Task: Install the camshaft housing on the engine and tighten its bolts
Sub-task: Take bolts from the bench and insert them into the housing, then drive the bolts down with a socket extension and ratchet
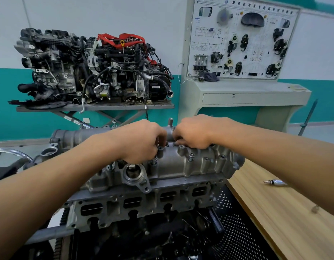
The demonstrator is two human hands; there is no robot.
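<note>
Camshaft housing (181, 166) sitting atop the engine (143, 205), left hand (138, 141) and right hand (194, 132) reaching close together over its top middle, fingers curling downward, hiding whether gripping anything, bolts (191, 155) poking up nearby.

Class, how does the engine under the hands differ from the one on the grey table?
The near engine is stripped bare metal; the far engine carries hoses, wiring and red parts. The left hand and right hand are on the near engine; the far engine sits untouched.
</note>
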